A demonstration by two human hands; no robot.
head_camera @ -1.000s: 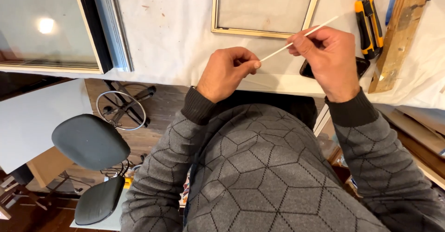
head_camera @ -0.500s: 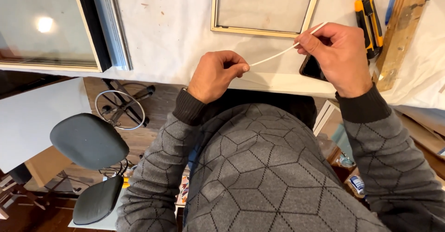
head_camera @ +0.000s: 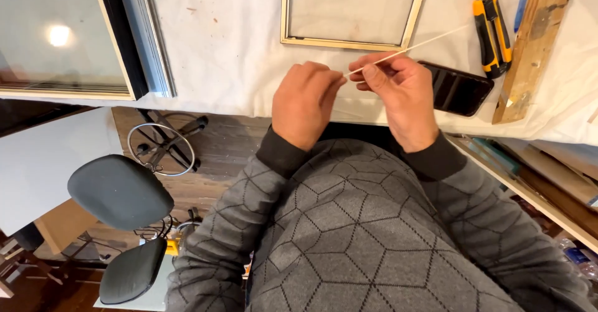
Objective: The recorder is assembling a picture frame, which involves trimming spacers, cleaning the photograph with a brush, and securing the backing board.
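Since the earlier frame the two hands have drawn together: the left hand (head_camera: 306,103) now sits just beside the right hand (head_camera: 398,97), where before a long stretch of the stick (head_camera: 411,47) lay bare between them. The left grip is closed, thumb and fingertips pinched on the stick's near end. The right grip is closed too, thumb and forefinger nipping the stick just beyond that, so both hold one short stretch, likely to steady or work the very end. The rest of the thin pale stick runs up and away to the right of the grips, slanting over the counter (head_camera: 237,56) without touching it.

Just right of the right hand lies a dark phone (head_camera: 458,87); beyond it, a yellow-and-black knife (head_camera: 492,31) beside a rough plank (head_camera: 529,50). Directly beyond the grips lies a wooden frame (head_camera: 349,41). Far to the left is a larger dark-edged frame (head_camera: 124,44). Below the left forearm, off the counter, stands a grey stool (head_camera: 118,190).
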